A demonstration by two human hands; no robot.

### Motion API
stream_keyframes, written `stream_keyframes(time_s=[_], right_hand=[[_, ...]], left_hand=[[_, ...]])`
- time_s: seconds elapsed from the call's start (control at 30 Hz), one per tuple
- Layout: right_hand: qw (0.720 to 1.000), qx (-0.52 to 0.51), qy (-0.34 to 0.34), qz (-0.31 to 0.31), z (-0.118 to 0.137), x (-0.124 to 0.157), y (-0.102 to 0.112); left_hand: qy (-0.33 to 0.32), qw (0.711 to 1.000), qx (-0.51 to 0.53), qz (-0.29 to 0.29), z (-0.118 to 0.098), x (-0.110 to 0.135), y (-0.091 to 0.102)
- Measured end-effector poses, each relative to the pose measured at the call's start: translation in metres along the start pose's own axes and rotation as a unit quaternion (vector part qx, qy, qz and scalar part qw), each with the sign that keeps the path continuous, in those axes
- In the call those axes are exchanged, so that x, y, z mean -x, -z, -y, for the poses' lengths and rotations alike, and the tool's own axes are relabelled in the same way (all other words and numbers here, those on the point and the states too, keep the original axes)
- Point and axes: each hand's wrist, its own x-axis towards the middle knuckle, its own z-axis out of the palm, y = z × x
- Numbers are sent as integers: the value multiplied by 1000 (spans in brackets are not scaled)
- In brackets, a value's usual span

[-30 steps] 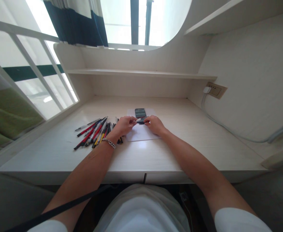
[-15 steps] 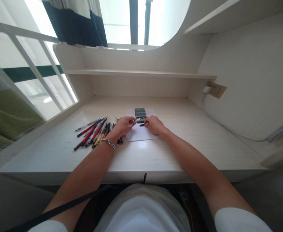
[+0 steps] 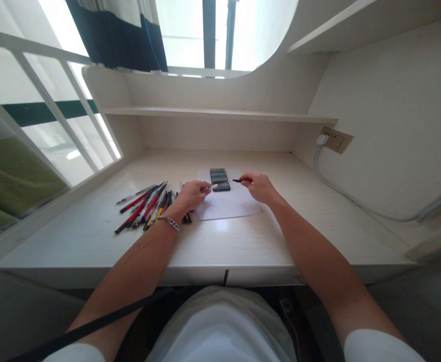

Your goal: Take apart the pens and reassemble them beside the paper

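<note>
Between the fingertips of my left hand [image 3: 197, 194] is a pen [image 3: 215, 186] with a pale barrel, its thin end pointing right. My right hand [image 3: 258, 186] pinches a short black pen cap [image 3: 237, 180], held just beyond that thin end; whether the two touch I cannot tell. Both hands are over white paper [image 3: 230, 207] on the desk. A dark, flat phone-like object [image 3: 218, 175] lies on the paper behind the pen. Left of my left hand is a loose pile of pens [image 3: 145, 207], mostly red, black, clear and yellow, partly hidden by my wrist.
The pale desk [image 3: 311, 211] has a low shelf [image 3: 220, 114] along its back. On the right wall a plug and grey cable [image 3: 341, 193] run from a socket [image 3: 337, 140]. White rails [image 3: 47, 100] stand at the left, and a dark strap [image 3: 122, 317] crosses my left forearm.
My right hand has moved right and slightly away from me, carrying the black cap off from the left hand. More of the paper shows. The left hand has stayed in place.
</note>
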Motion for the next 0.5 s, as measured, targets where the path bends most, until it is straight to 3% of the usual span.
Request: stream_keyframes(time_s=[0.5], right_hand=[[999, 6, 34, -20, 8, 3, 4]], left_hand=[[-4, 1000, 1, 18, 3, -1, -2]])
